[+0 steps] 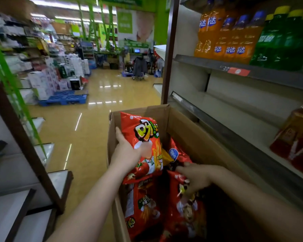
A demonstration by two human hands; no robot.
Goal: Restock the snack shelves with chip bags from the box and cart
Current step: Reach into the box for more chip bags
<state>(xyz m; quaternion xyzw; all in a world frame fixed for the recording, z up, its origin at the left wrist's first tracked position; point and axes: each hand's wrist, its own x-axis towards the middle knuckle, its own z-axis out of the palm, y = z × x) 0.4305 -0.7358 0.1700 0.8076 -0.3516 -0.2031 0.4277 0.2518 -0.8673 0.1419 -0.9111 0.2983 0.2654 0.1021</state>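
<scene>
Holding a red chip bag (143, 145) upright above the open cardboard box (191, 130), left hand (128, 151) curled round its left edge. Right hand (196, 177) down in the box, fingers pinching another red bag (187, 212). More bags packed below. Shelf (243, 119) just right, soda bottles (234, 35) higher up.

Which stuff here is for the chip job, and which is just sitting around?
For the job:
- left hand gripping a red chip bag
- right hand on the bags in the box
- cardboard box
- bare shelf

Just sitting around:
- orange soda bottles
- green bottles
- blue pallet
</scene>
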